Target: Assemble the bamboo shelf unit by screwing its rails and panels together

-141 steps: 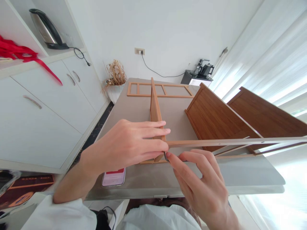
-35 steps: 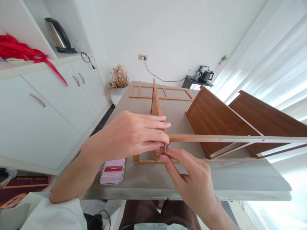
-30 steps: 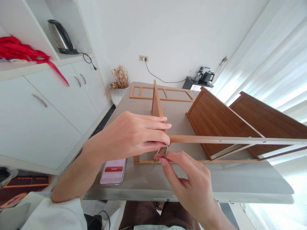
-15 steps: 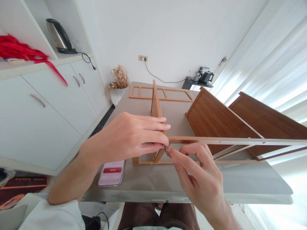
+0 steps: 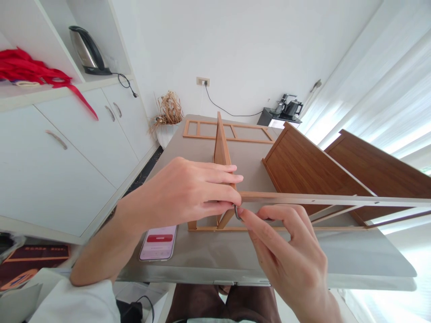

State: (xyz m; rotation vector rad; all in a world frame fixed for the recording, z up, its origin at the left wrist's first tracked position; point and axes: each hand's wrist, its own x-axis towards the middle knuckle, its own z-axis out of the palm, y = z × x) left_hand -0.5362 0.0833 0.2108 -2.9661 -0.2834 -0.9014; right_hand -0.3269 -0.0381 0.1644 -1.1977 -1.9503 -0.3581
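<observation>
Hands meet at the middle of the frame, where two light wooden pieces join at a corner. The left hand (image 5: 188, 190) lies flat over the near end of the upright panel (image 5: 220, 150), its grip closed around the top edge with fingers reaching across to the right, which looks like bracing: the panel stands on its thin edge and would tip or shift without that hold. The right hand (image 5: 289, 255) comes up from the lower right and pinches a small bent metal key (image 5: 236, 212) between thumb and forefinger, its grip closed on it; the key sits right under the joint, just below the left fingertips. Whether its tip is seated in a fastener cannot be told, since the fingers hide that spot.

From the joint a long slatted frame (image 5: 319, 199) runs out to the right edge of the frame, raised above the tabletop (image 5: 208, 255) on its near rail, so it likely depends on the joint for support.

At centre right, two dark brown boards (image 5: 303, 168) lean at a slant, one behind the other, apart from the hands. A flat ladder-like frame (image 5: 229, 130) lies at the far end of the tabletop, in the upper centre. A phone (image 5: 158, 236) with a lit screen lies face up near the left forearm at lower left, within glancing range. A kettle (image 5: 85, 47) stands on the shelf at upper left.
</observation>
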